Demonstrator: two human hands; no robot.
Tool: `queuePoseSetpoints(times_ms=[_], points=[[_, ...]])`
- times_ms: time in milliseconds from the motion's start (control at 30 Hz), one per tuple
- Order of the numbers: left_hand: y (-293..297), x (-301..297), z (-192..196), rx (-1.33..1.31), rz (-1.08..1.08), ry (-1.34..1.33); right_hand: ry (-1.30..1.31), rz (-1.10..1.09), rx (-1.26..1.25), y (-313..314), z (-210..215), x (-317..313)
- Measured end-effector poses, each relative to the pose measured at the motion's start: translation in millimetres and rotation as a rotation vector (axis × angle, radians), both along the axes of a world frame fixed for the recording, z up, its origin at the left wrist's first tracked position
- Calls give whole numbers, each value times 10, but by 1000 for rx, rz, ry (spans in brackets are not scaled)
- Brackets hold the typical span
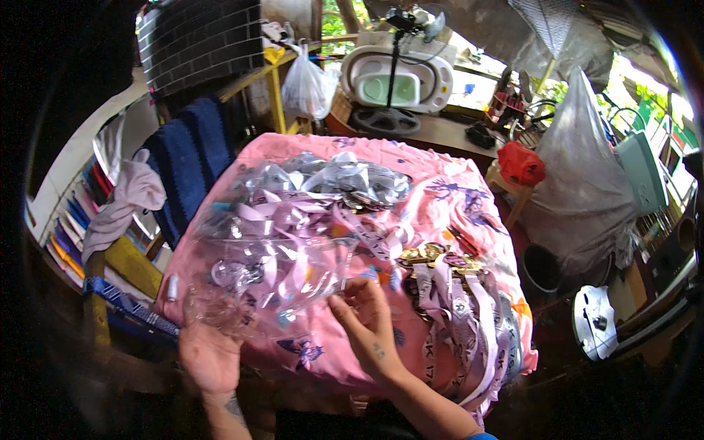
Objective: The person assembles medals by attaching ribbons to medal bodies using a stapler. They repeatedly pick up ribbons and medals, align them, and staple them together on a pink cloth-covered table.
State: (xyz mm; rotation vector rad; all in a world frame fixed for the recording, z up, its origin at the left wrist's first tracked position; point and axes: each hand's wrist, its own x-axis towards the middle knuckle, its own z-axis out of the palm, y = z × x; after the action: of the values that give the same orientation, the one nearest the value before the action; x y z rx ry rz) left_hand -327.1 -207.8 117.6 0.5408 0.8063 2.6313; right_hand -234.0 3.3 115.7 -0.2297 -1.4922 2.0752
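Between my hands is a crumpled clear plastic bag (312, 275), spread over the pink cloth. My right hand (364, 323) pinches its right edge between thumb and fingers. Palm up, my left hand (210, 359) holds the bag's near left end; plastic folds and glare partly hide its fingers. Beyond the bag lie lilac ribbons (275, 213) and a heap of silvery-grey ribbons in clear plastic (359, 180). To the right of my right hand, gold-coloured medals (425, 254) lie with printed lilac ribbons (480, 308) trailing over the near edge.
The pink patterned cloth (440, 158) covers the work surface. A small white cylinder (172, 287) lies at its left edge. Left stands a chair draped with a dark blue towel (194, 158). A black stand (392, 81) rises behind; a large plastic-wrapped bundle (576, 183) stands right, beside a dark bucket (541, 265).
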Motion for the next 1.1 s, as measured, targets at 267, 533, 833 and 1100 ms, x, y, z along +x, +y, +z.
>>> queuePoseSetpoints(times_ms=[267, 533, 833, 1100], points=[[-231, -445, 234, -718, 100, 488, -94, 136, -46, 1, 110, 288], [503, -720, 280, -748, -36, 491, -263, -321, 576, 329, 269, 834], [1075, -1131, 470, -1266, 258, 1330, -977, -514, 1251, 1629, 523, 1235], [2323, -64, 417, -983, 55, 1452, -987, -398, 1463, 1880, 291, 887]])
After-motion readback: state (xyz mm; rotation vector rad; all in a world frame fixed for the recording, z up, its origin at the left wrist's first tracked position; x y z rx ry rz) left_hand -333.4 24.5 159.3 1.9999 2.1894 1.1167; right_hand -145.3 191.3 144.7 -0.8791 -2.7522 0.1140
